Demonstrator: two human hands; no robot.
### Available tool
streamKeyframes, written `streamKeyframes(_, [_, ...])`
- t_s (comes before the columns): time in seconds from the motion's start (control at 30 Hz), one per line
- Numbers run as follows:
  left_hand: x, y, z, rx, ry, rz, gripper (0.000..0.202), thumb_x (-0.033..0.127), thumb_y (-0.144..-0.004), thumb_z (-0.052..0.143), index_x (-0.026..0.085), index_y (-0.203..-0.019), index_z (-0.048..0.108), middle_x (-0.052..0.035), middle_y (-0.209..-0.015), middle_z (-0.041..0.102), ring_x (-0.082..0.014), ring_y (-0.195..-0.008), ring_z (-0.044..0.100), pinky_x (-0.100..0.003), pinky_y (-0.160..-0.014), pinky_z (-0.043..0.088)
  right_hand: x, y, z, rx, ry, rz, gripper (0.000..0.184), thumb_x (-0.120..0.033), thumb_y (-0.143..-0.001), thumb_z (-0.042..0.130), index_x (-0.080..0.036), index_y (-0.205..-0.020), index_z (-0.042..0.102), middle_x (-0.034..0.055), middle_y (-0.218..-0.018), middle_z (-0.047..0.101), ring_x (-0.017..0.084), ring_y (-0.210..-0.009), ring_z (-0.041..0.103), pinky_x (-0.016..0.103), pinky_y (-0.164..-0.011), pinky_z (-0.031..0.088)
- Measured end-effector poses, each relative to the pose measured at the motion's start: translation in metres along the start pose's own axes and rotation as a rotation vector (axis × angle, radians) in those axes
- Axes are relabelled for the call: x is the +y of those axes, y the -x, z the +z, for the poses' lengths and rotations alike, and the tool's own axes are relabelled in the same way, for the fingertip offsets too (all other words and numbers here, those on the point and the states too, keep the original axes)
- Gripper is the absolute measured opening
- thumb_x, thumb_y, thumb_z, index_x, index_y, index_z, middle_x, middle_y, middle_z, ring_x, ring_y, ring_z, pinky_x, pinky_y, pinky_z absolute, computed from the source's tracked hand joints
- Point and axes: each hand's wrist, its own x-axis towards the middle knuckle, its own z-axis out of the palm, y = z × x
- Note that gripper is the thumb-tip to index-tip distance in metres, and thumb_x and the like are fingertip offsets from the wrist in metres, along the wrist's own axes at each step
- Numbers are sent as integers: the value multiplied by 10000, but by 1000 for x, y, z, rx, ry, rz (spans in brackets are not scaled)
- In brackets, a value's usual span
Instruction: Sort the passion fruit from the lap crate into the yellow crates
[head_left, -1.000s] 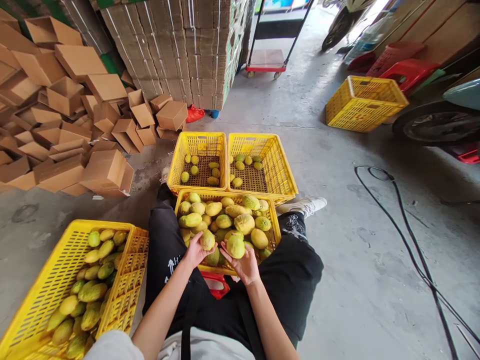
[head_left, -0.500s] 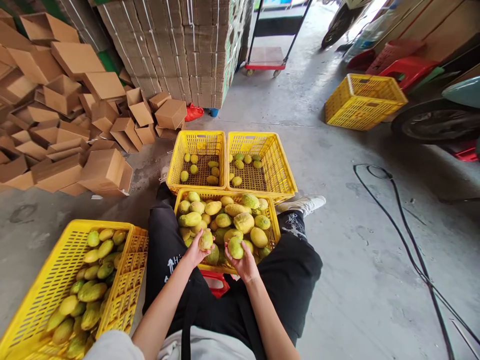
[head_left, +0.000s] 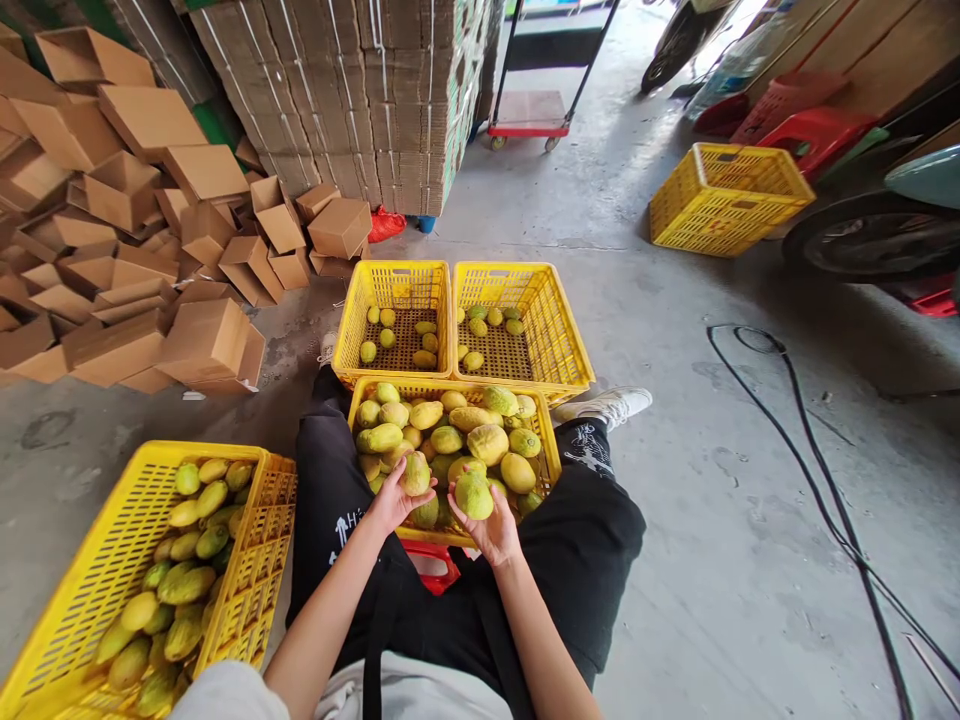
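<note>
My left hand grips a yellow-green fruit. My right hand cups a rounder green-yellow fruit in its palm. Both are held over the near edge of a yellow crate piled with the same fruit, which sits between my knees. Beyond it stand two more yellow crates, the left one and the right one, each with a few small fruits on the bottom.
Another yellow crate of long green-yellow fruit sits at my left. Cardboard boxes lie heaped at the left, flat cartons stacked behind. An upturned yellow crate, a black cable and a scooter wheel are on the right.
Both hands have kept their fruit, turning it slightly. The right hand dipped toward the pile, then rose again with the fruit facing up.
</note>
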Motion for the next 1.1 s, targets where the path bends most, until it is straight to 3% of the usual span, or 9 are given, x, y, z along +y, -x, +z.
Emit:
streamKeyframes(0.13, [-1, 1, -1, 39, -37, -35, 303, 284, -816, 563, 110, -1063, 581, -85, -834, 680, -204, -773, 663, -332, -719, 532, 3, 1, -6, -4, 43, 113, 454, -336, -735, 667, -222, -1162, 560, 60, -947, 722, 219, -858, 679, 358, -721, 545])
streamKeyframes(0.23, [-2, 3, -2, -35, -116, -77, 261, 290, -804, 572, 116, -996, 601, -88, -859, 676, -197, -726, 659, -299, -625, 531, 5, 0, -8, 14, 62, 114, 457, -294, -749, 657, -230, -1186, 540, 53, -934, 723, 210, -853, 681, 349, -715, 543])
streamKeyframes(0.33, [-3, 3, -3, -87, -161, -74, 272, 316, -798, 583, 131, -996, 597, -98, -938, 670, -211, -767, 663, -285, -593, 530, 6, -1, -8, 33, 73, 84, 433, -286, -755, 649, -236, -1173, 545, 45, -926, 723, 210, -862, 680, 368, -751, 539])
streamKeyframes(0.47, [-2, 3, -3, -74, -143, -90, 295, 355, -800, 581, 114, -968, 601, -103, -921, 662, -232, -852, 659, -281, -636, 534, 4, -2, -5, 29, 71, 52, 404, -301, -768, 621, -242, -1161, 548, 48, -977, 713, 243, -988, 645, 468, -885, 488])
streamKeyframes(0.6, [-2, 2, -2, -48, -119, -92, 271, 342, -797, 585, 107, -931, 600, -91, -870, 659, -205, -785, 659, -283, -645, 523, 1, -2, 0, -19, 49, 53, 379, -339, -759, 556, -223, -1119, 570, 85, -1129, 665, 290, -1165, 542, 547, -967, 412])
streamKeyframes(0.77, [-1, 3, 0, -77, -21, -65, 324, 328, -809, 551, 158, -1084, 560, -70, -858, 666, -196, -747, 651, -332, -703, 511, 0, -2, 4, -58, 47, 57, 348, -307, -755, 537, -209, -1086, 582, 100, -1141, 659, 281, -1186, 524, 530, -970, 420])
streamKeyframes(0.97, [4, 6, 5, -90, 61, -31, 395, 311, -828, 476, 106, -1161, 529, -146, -1015, 651, -237, -861, 640, -364, -752, 504, 3, -3, -4, 34, 63, 18, 376, -364, -769, 619, -236, -1118, 568, 49, -946, 712, 228, -915, 662, 416, -786, 550])
streamKeyframes(1.1, [5, 5, 6, -7, 32, -41, 432, 345, -828, 519, 119, -1195, 512, -115, -896, 662, -186, -708, 632, -292, -621, 504, 2, -3, -6, 63, 37, 32, 376, -336, -775, 626, -224, -1130, 572, 51, -900, 714, 203, -804, 675, 322, -636, 565])
